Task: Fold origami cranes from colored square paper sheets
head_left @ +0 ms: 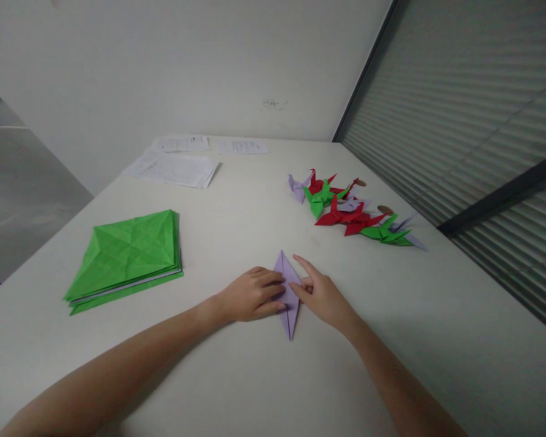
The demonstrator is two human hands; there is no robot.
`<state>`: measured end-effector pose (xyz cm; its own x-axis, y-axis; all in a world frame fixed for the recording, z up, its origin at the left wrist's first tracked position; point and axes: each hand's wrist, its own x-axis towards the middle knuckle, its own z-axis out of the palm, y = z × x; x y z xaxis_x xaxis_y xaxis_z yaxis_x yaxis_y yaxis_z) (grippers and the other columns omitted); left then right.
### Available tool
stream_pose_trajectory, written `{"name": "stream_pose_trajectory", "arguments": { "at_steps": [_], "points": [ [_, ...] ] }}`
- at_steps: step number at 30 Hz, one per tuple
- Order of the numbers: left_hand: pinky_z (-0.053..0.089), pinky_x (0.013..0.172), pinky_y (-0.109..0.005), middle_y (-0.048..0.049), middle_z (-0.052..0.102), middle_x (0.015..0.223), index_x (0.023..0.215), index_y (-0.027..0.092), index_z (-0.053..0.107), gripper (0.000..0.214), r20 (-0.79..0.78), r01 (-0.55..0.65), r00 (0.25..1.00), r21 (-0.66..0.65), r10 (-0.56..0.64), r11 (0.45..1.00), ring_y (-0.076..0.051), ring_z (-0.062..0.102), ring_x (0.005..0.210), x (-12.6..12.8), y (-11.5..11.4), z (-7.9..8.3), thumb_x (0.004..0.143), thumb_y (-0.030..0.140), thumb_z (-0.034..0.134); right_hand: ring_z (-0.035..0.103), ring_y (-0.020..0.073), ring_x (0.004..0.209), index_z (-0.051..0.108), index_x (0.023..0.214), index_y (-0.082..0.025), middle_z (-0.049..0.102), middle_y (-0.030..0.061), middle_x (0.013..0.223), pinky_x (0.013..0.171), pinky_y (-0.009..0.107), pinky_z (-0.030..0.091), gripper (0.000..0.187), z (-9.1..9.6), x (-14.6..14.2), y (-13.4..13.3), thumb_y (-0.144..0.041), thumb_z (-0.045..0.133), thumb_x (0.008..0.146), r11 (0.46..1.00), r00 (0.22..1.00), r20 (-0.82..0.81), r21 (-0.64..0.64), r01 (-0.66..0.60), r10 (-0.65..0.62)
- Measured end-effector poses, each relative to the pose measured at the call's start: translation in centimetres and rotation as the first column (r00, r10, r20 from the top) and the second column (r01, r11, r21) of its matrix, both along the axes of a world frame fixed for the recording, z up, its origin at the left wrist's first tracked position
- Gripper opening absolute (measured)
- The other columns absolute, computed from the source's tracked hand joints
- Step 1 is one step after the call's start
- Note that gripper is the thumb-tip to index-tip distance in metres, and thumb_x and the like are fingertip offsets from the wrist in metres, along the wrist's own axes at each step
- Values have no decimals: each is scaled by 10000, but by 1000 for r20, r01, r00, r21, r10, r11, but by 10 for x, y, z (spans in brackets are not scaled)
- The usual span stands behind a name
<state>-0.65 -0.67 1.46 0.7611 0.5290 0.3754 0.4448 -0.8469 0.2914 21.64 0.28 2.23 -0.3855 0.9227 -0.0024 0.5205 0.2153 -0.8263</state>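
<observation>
Paper [292, 306], lilac and folded into a narrow diamond, is lying on the table [236, 376] in front of you, between your hands. Your left hand [257, 294] is resting palm down, fingers extended and open, and is hiding the diamond's left edge. Your right hand [325, 294] is laying its thumb over the right edge and pointing its index finger forward; its other fingers are curling partly out of sight, so you cannot tell whether they are pinching the paper. The lower frame is cutting off both forearms [141, 358].

At far right, folded paper birds [384, 232] in red, green and lilac are overlapping and partly masking one another; brown round objects [384, 210] behind them are showing too indistinctly to identify. Printed sheets [177, 169] are carrying text too small to read. At left, a green stack [131, 249] is enclosing a pale layer [131, 284] between its sheets.
</observation>
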Motion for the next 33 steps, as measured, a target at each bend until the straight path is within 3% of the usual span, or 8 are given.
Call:
{"name": "stream_pose_trajectory", "arguments": {
  "at_steps": [3, 5, 8, 10, 14, 20, 25, 33],
  "points": [
    [424, 1034, -405, -132, 642, 1250, 1064, 157, 658, 354, -16, -9, 1000, -23, 9, 1000, -223, 591, 1173, -1, 0, 3, 990, 379, 393, 541, 136, 542, 625, 1247, -210, 569, -34, 610, 528, 255, 455, 387, -1, 6, 5, -240, 597, 862, 977, 974, 223, 192, -90, 45],
    [393, 1053, -435, -107, 647, 1262, 1016, 172, 670, 364, -42, -53, 998, -53, 51, 997, -227, 571, 1209, -2, 0, 7, 998, 346, 351, 613, 177, 747, 709, 1103, -212, 638, 47, 829, 708, 318, 528, 262, -1, 8, 7, -221, 621, 856, 936, 957, 281, 311, -167, 77],
    [353, 1059, -507, -84, 643, 1278, 1012, 197, 675, 382, -89, -170, 982, -57, 165, 984, -274, 506, 1283, -3, -2, 13, 991, 412, 360, 540, 277, 1121, 738, 1030, -205, 585, 139, 1197, 974, 464, 464, 207, -1, 6, 5, -221, 661, 838, 860, 940, 336, 459, -221, 62],
    [335, 1058, -532, -92, 643, 1271, 1054, 198, 670, 406, -99, -248, 965, -20, 244, 969, -314, 473, 1303, -1, -5, 17, 959, 504, 420, 478, 302, 1203, 726, 1048, -199, 573, 138, 1253, 1014, 503, 427, 225, 1, 3, 2, -198, 665, 831, 836, 922, 379, 476, -274, 86],
    [391, 982, -462, -114, 662, 1193, 1165, 179, 609, 426, -96, -258, 960, 50, 262, 965, -286, 560, 1175, 6, -9, 19, 913, 512, 527, 552, 269, 1016, 700, 1046, -198, 644, 105, 1016, 884, 457, 476, 214, 6, -3, -3, -179, 652, 838, 841, 883, 461, 439, -317, 92],
    [430, 865, -389, -100, 686, 1078, 1019, 172, 618, 146, -221, -194, 950, 130, 219, 972, -231, 637, 1035, 2, -2, 7, 954, 224, 498, 584, 240, 859, 703, 1055, -210, 633, 76, 867, 783, 408, 476, 243, 9, -3, -4, -312, 701, 835, 824, 851, 519, 449, -347, 75],
    [444, 905, -382, -104, 678, 1172, 1063, 185, 631, 185, -111, -203, 971, 96, 213, 975, -225, 623, 1123, -1, 2, 0, 950, 273, 513, 602, 208, 883, 711, 1011, -243, 638, 55, 920, 821, 379, 512, 155, -3, -6, -2, -232, 654, 867, 831, 917, 370, 456, -320, 150],
    [443, 875, -366, -68, 711, 1113, 969, 193, 671, 213, 21, -257, 966, -42, 258, 965, -190, 652, 1031, -1, 8, -5, 980, 301, 487, 602, 167, 753, 685, 826, -202, 630, 39, 808, 689, 290, 488, 207, -15, -12, 2, -231, 518, 945, 916, 984, 175, 386, -112, 47]
  ]
}}
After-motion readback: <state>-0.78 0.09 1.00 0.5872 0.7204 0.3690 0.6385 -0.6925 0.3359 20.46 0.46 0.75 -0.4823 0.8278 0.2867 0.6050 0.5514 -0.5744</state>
